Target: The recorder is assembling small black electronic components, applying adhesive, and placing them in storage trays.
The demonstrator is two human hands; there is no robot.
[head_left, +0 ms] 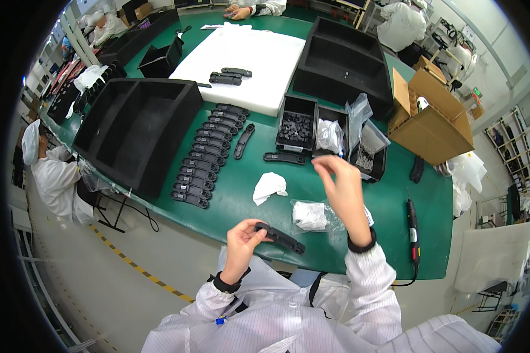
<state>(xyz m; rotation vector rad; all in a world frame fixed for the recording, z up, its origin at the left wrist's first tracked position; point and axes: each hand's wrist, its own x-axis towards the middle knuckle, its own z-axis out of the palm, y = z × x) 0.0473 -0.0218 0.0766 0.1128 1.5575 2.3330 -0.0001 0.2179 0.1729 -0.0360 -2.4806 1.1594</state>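
Note:
My left hand [241, 246] grips a long, slightly curved black plastic part [281, 238] by its left end, above the table's near edge. My right hand [343, 187] is raised in front of the small black bins, its thumb and forefinger brought together; whatever may be between them is too small to make out. Just beyond it a clear bag [330, 136] fills the middle bin. Small black pieces [296, 128] lie in the left bin, and small metal-looking pieces [366, 157] in the right one. A similar black part [284, 157] rests before the bins.
Several like parts [201, 154] form a column at left; others lie on a white foam board [241, 53]. Large black trays [103, 138] flank the board. A white cloth [270, 187], a bagged white bundle [310, 216], an electric screwdriver [413, 229] and a cardboard box [447, 132] are nearby.

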